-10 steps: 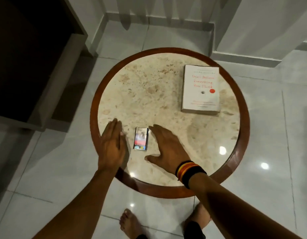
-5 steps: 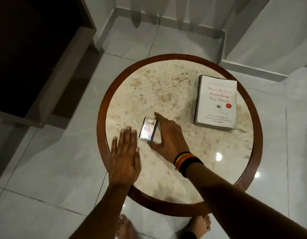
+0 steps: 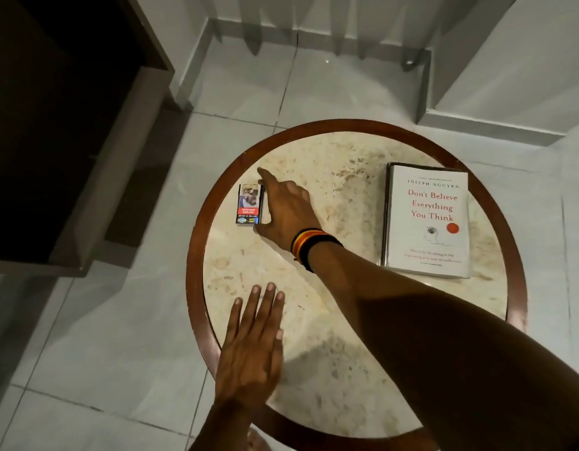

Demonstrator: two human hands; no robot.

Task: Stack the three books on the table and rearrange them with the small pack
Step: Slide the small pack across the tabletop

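Observation:
A small pack (image 3: 249, 205) with a picture and a red band lies flat near the left rim of the round marble table (image 3: 333, 170). My right hand (image 3: 288, 213), with dark and orange bands at the wrist, rests against the pack's right side, thumb at its near corner and index finger past its far corner. My left hand (image 3: 252, 346) lies flat with its fingers apart on the table's near left edge and holds nothing. A white book (image 3: 428, 219) with red title lettering tops a stack at the right; dark edges show beneath it.
A dark wooden cabinet (image 3: 60, 131) stands on the tiled floor left of the table. A white wall base and corner (image 3: 477, 125) run behind the table. A brown wooden rim (image 3: 194, 255) rings the tabletop.
My right hand has carried the pack from the near middle of the table out to the far left and laid it flat. My left hand has stayed at the near left edge.

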